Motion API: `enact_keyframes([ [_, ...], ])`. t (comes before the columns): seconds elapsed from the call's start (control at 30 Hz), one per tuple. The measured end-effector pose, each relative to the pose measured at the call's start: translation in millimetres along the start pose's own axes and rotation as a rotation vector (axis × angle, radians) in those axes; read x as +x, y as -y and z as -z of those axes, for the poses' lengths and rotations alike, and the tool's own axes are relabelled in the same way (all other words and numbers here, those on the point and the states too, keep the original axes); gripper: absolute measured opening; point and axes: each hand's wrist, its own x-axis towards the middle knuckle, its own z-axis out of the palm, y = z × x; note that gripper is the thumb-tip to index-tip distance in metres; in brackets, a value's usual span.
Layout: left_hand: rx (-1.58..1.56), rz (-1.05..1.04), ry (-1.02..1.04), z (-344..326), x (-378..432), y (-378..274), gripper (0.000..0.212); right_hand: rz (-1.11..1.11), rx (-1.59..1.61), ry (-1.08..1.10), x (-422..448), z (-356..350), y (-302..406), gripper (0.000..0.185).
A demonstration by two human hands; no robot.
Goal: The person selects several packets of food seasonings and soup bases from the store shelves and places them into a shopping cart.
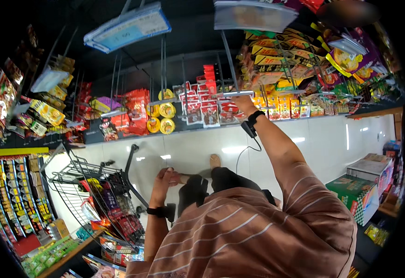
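Note:
My right hand (245,105) reaches to the lower shelf, beside the red-and-white packets (210,113) and the small yellow-and-red packets (274,106). A price-tag holder (238,93) covers its fingertips, so whether it grips a packet is hidden. My left hand (163,180) hangs low near my body with its fingers curled in, and nothing shows in it. To its left stands a black wire shopping cart (67,189) with a curved handle (129,173). Packaged goods (110,201) lie inside the cart. Yellow round tubs (167,125) are stacked on the shelf left of my right hand.
Metal hooks with tag holders (129,29) jut out overhead. Red bags (136,111) and hanging yellow-and-black packs (270,52) line the shelf, whose front edge (188,131) runs across. Cartons (353,193) stand at the right. Glossy tile floor (313,139) lies below.

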Motion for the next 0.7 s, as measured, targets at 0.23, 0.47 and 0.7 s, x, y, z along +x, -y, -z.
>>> enact_keyframes([
  [0.23,-0.016,0.01,-0.039,-9.3,14.9,8.1,0.041,0.006,-0.063,0.102,50.5,-11.5,-20.0,0.03],
  [0.47,-0.071,0.082,-0.092,-9.9,10.5,19.8,0.04,0.165,-0.354,0.063,88.9,-13.1,23.2,0.065],
  [0.7,-0.117,0.093,-0.124,6.4,3.3,24.8,0.048,0.025,-0.489,0.257,132.2,-25.9,11.6,0.066],
])
